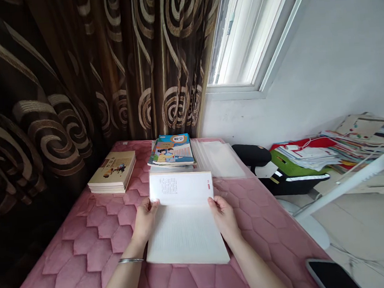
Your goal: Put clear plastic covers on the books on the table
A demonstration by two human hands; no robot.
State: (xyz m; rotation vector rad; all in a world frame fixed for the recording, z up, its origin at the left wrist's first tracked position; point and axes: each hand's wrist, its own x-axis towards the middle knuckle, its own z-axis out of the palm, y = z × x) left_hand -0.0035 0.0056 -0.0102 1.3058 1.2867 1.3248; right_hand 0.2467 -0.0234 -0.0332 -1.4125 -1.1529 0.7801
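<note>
An open book with white pages (pixel 184 220) lies on the pink quilted table cover (pixel 97 253), its printed page facing me at the far half. My left hand (pixel 145 218) grips the book's left edge, with a metal bangle (pixel 130 260) on that wrist. My right hand (pixel 224 217) holds the right edge. Just beyond the book lie a colourful maths textbook (pixel 171 151) and a clear plastic sleeve (pixel 218 159). A stack of cream-covered books (pixel 112 172) sits further left, apart from my left hand.
A dark patterned curtain (pixel 41 85) hangs along the table's left and far sides. To the right, past the table edge, are a black bag (pixel 251 155), heaped papers and books (pixel 312 154), a white pole (pixel 345 189), and a phone (pixel 330 277) at the lower right.
</note>
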